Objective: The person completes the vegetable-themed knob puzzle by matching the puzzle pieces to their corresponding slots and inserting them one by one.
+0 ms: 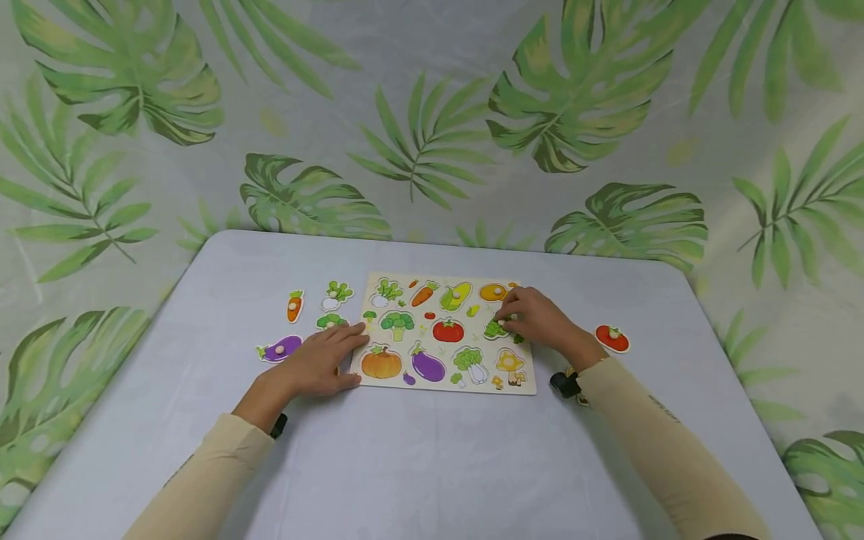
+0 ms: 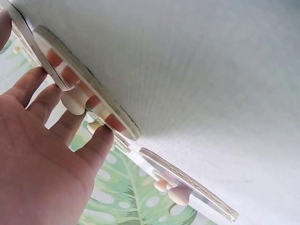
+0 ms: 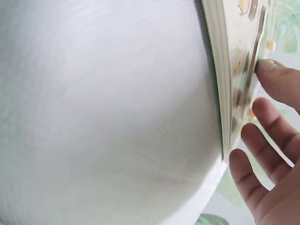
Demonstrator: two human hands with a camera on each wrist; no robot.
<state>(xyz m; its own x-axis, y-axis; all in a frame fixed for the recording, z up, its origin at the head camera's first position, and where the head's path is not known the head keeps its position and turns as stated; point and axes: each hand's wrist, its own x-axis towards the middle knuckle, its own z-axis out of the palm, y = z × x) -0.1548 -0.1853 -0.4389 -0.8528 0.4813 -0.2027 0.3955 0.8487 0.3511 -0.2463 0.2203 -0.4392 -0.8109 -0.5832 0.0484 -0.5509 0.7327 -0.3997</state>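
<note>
Green vegetable piece [image 1: 493, 330] is what I see at the right side of the puzzle board [image 1: 420, 341], pinched by the thumb and fingers of the right hand [image 1: 536, 319]; I cannot tell whether it sits fully in its recess. Just above it, an orange piece [image 1: 493, 292] with a knob lies in the board, and left of that a corn piece [image 1: 455, 297]. The left hand [image 1: 320, 364] holds nothing; its fingers are spread, with the tips at the board's left edge. Beyond that edge I count a radish piece [image 1: 331, 303], a carrot piece [image 1: 295, 307], an eggplant piece [image 1: 282, 349] and a broccoli piece [image 1: 331, 321], the last partly hidden by the hand. To the right, a tomato piece [image 1: 612, 339] lies apart from the board, near the right forearm. One more piece shows beside the right wrist, mostly covered, so I cannot name it. Everything rests on a pale tabletop [image 1: 432, 465], and behind it I see a leaf-print cloth [image 1: 418, 142]. Both arms wear cream sleeves [image 1: 664, 442].
</note>
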